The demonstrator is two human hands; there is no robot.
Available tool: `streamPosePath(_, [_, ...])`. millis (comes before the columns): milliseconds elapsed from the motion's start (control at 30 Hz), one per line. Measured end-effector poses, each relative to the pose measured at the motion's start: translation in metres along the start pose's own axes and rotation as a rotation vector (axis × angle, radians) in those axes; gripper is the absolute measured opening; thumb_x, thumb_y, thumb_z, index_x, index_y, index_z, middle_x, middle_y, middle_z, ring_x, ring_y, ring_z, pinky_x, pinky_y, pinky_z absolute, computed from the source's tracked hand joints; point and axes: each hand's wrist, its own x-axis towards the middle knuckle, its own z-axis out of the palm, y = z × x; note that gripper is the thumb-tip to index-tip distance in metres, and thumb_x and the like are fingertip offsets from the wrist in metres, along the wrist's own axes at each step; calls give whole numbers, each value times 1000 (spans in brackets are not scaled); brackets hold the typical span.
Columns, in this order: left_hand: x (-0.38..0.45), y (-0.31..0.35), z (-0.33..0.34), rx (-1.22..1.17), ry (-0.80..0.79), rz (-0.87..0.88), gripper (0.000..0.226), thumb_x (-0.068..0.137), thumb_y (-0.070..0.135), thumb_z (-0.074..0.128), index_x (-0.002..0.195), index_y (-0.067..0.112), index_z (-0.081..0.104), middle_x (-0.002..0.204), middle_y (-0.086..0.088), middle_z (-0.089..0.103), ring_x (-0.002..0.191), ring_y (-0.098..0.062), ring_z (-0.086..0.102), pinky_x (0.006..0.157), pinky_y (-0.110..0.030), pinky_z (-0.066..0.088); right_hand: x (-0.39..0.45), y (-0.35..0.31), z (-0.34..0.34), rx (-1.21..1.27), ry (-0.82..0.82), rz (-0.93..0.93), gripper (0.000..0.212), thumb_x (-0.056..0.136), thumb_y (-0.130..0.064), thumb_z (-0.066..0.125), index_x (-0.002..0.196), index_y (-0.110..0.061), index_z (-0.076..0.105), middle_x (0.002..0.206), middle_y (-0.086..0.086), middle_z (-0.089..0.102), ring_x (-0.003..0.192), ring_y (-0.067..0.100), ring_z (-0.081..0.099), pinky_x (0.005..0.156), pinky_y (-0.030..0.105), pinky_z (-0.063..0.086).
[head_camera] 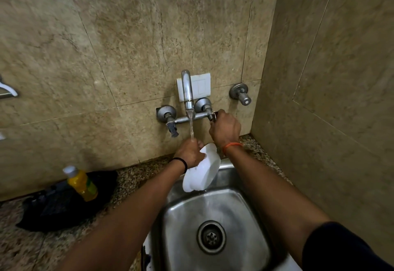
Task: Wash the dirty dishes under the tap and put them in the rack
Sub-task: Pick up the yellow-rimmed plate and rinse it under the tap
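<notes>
Here the left hand grips the upper rim of a white plate, held tilted on edge. Directly above this hand, water falls from the tap spout onto its knuckles. The right hand is closed around the right tap handle. Below both hands lies the steel sink. Left of the left hand, a yellow bottle stands on the bench.

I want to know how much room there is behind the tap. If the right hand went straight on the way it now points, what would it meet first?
The right hand is already closed on the right tap handle, so that comes first. Just past it are the valve body and the tiled wall; depth is unclear, but room looks slight.
</notes>
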Motion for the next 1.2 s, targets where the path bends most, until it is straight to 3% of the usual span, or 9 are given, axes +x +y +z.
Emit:
streamPosePath(233, [-27, -5, 5, -87, 200, -7, 3, 80, 14, 66, 80, 11, 66, 80, -4, 67, 78, -21, 61, 64, -24, 42, -10, 5, -3, -29, -90, -60, 30, 92, -29, 55, 116, -10, 55, 110, 12, 67, 99, 30, 64, 78, 34, 48])
streamPosePath(367, [-47, -4, 2, -79, 398, 14, 6, 78, 12, 66, 82, 16, 66, 85, -6, 70, 78, -25, 64, 62, -23, 38, -44, 10, -5, 451, -553, 301, 63, 89, -63, 47, 122, -10, 54, 123, 15, 61, 105, 33, 60, 89, 38, 48])
streamPosePath(467, [-65, -3, 9, -36, 479, 80, 13, 79, 15, 65, 91, 15, 69, 89, -9, 71, 81, -31, 65, 62, -28, 43, -64, 17, -5, 982, -1019, 633, 83, 77, -80, 45, 121, -10, 55, 110, 22, 66, 88, 35, 69, 71, 45, 59])
streamPosePath(533, [-78, -7, 21, -39, 482, 201, 24, 81, 16, 65, 104, 16, 71, 99, -9, 73, 90, -30, 66, 71, -32, 47, -68, 22, -5, 1119, -1094, 646, 75, 81, -72, 50, 116, -6, 59, 98, 22, 70, 77, 32, 71, 60, 41, 60])
streamPosePath(633, [-95, -11, 38, -14, 449, 384, 35, 84, 19, 64, 119, 22, 66, 113, 1, 70, 101, -18, 62, 81, -23, 43, -78, 18, -7, 1003, -951, 571, 26, 94, -30, 51, 100, -6, 62, 65, 9, 68, 50, 19, 65, 48, 28, 54])
streamPosePath(700, [-101, -16, 42, 17, 372, 414, 35, 84, 25, 66, 119, 27, 64, 115, 6, 68, 102, -14, 61, 80, -23, 45, -85, 19, -7, 869, -765, 469, 16, 93, -13, 51, 101, -6, 62, 69, 8, 67, 54, 19, 64, 51, 31, 53])
streamPosePath(867, [-103, -40, 25, -141, 354, 225, 30, 80, 28, 72, 108, 19, 69, 108, 0, 69, 95, -18, 67, 82, -31, 54, -103, 34, -35, 374, -582, -113, 44, 90, -6, 50, 133, -11, 43, 122, 15, 59, 107, 31, 59, 87, 37, 48])
streamPosePath(967, [-103, -53, 12, -67, 419, 143, 33, 83, 22, 69, 115, 16, 66, 116, -5, 66, 106, -23, 63, 91, -35, 51, -114, 41, -41, 114, -477, -348, 56, 88, -7, 50, 141, -14, 33, 132, 17, 53, 114, 36, 55, 90, 38, 45])
streamPosePath(1200, [-107, -69, -2, -212, 472, -62, 38, 83, 23, 69, 118, 9, 62, 116, -12, 66, 107, -28, 62, 94, -38, 50, -136, 36, -51, 6, -352, -552, 65, 88, -8, 55, 146, -19, 26, 139, 10, 47, 115, 26, 55, 92, 38, 50])
